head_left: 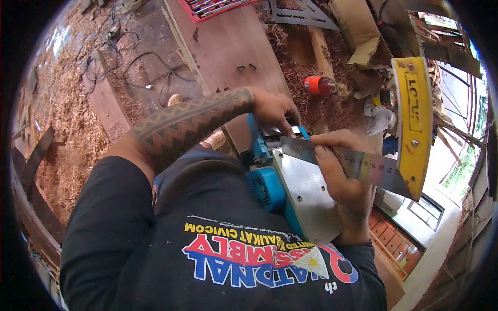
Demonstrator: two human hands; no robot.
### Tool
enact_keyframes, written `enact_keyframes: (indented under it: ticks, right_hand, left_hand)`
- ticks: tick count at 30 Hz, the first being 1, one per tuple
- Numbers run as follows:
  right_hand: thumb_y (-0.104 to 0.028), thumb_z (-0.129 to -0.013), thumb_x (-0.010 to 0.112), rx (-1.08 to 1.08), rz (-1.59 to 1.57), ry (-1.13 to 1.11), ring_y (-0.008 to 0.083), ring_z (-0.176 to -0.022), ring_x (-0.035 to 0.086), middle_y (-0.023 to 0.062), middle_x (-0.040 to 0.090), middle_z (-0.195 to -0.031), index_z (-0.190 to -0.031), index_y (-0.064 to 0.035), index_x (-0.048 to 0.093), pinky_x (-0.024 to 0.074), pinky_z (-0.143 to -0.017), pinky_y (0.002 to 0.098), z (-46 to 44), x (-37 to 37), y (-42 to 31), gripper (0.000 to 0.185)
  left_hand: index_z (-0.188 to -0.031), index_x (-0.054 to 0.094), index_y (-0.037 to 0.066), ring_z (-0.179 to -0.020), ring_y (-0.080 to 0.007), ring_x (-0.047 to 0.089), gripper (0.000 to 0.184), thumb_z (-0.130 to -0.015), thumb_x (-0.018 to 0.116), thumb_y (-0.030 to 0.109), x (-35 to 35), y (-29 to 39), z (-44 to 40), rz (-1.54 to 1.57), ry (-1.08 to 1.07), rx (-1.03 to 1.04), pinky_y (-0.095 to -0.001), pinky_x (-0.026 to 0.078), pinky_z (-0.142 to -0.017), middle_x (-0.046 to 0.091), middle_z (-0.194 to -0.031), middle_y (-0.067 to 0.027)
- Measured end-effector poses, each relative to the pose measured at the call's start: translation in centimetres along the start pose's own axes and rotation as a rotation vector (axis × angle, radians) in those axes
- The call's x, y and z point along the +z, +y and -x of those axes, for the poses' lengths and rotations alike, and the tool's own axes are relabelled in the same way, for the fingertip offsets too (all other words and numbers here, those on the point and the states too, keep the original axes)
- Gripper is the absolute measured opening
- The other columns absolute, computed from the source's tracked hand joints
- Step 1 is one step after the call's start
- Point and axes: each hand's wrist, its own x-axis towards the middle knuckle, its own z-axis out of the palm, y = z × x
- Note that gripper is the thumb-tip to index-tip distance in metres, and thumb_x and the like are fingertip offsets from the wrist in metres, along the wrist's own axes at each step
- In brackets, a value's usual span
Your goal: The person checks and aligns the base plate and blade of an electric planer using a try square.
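Note:
An upturned blue electric planer point(267, 189) rests against my body, its flat metal sole point(306, 192) facing up. My left hand point(275, 110) grips the planer's far end, its fingers bent down beside the blade opening. In my right hand point(340, 168) is a try square point(371, 168), pinched by its steel blade between thumb and fingers. The blade's tip lies over the sole, close to my left fingers. The square's thick yellow stock point(413, 111) points away to the right. My right palm is hidden behind the blade and thumb.
A wide plank point(233, 49) runs beyond my hands, with a red case of bits point(212, 8) on it. Nearby are a metal triangle square point(303, 14), a red-labelled bottle point(320, 85) and cardboard point(358, 26). Shavings and a black cord point(150, 54) cover the ground.

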Motion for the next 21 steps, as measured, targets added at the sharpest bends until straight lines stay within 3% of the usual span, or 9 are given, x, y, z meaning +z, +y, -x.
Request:
enact_keyframes:
  ticks: [3, 6, 9, 12, 14, 19, 21]
  right_hand:
    - [0.001, -0.092, 0.070, 0.008, 0.054, -0.024, 0.0104, -0.072, 0.067, 0.0107, 0.073, -0.082, -0.106, 0.0003, 0.074, 0.0516, -0.065, 0.0271, -0.7, 0.7, 0.9, 0.015]
    - [0.000, -0.091, 0.072, 0.048, -0.022, -0.042, 0.0133, -0.074, 0.069, 0.0132, 0.074, -0.090, -0.106, 0.0001, 0.073, 0.0530, -0.068, 0.0288, -0.9, 1.0, 1.9, 0.015]
    - [-0.001, -0.092, 0.071, -0.110, -0.009, -0.005, 0.0190, -0.080, 0.071, 0.0146, 0.074, -0.098, -0.106, 0.0000, 0.073, 0.0547, -0.073, 0.0312, -1.2, 2.0, 3.2, 0.014]
    - [-0.001, -0.094, 0.069, -0.048, 0.015, -0.043, 0.0246, -0.086, 0.072, 0.0147, 0.073, -0.103, -0.108, 0.0006, 0.072, 0.0555, -0.078, 0.0334, -1.5, 2.2, 3.4, 0.014]
    - [0.000, -0.096, 0.067, 0.006, 0.032, -0.114, 0.0244, -0.087, 0.072, 0.0144, 0.073, -0.102, -0.112, 0.0001, 0.071, 0.0551, -0.079, 0.0328, -1.4, 1.8, 3.2, 0.017]
    - [-0.001, -0.099, 0.064, -0.141, -0.018, 0.012, 0.0076, -0.070, 0.061, 0.0027, 0.067, -0.085, -0.117, -0.0015, 0.070, 0.0492, -0.065, 0.0259, -0.2, 3.0, 4.0, 0.019]
    - [-0.001, -0.098, 0.064, -0.150, -0.164, 0.072, 0.0104, -0.070, 0.064, 0.0045, 0.069, -0.084, -0.117, -0.0031, 0.071, 0.0491, -0.063, 0.0289, 0.3, 3.8, 3.6, 0.020]
  left_hand:
    - [-0.130, 0.069, -0.001, -0.115, -0.0311, 0.068, 0.051, -0.093, 0.076, 0.032, 0.4, -0.8, -0.3, -0.022, 0.038, 0.027, -0.0439, 0.053, -0.100, 0.072, -0.121, -0.0204]
    - [-0.131, 0.069, -0.001, -0.116, -0.0327, 0.068, 0.052, -0.092, 0.076, 0.033, 0.6, -1.2, -0.4, -0.008, 0.055, 0.061, -0.0438, 0.052, -0.101, 0.072, -0.121, -0.0208]
    - [-0.131, 0.070, 0.000, -0.115, -0.0324, 0.069, 0.051, -0.093, 0.075, 0.034, 0.6, -1.5, -0.5, -0.024, 0.053, 0.069, -0.0435, 0.052, -0.100, 0.073, -0.122, -0.0207]
    - [-0.127, 0.072, 0.001, -0.112, -0.0297, 0.070, 0.049, -0.094, 0.072, 0.037, 0.6, -1.6, -0.7, -0.073, 0.064, 0.086, -0.0436, 0.053, -0.097, 0.074, -0.119, -0.0204]
    - [-0.126, 0.072, 0.001, -0.112, -0.0300, 0.070, 0.049, -0.094, 0.072, 0.038, 0.8, -2.0, -0.9, -0.090, 0.086, 0.119, -0.0438, 0.053, -0.097, 0.074, -0.118, -0.0213]
    - [-0.125, 0.073, 0.001, -0.111, -0.0317, 0.070, 0.049, -0.094, 0.071, 0.039, 0.8, -1.6, -1.2, -0.082, 0.062, 0.093, -0.0442, 0.053, -0.097, 0.075, -0.117, -0.0204]
    - [-0.125, 0.072, 0.000, -0.111, -0.0315, 0.070, 0.050, -0.094, 0.071, 0.039, 0.7, -0.7, -0.8, -0.058, 0.038, 0.054, -0.0444, 0.053, -0.097, 0.075, -0.118, -0.0199]
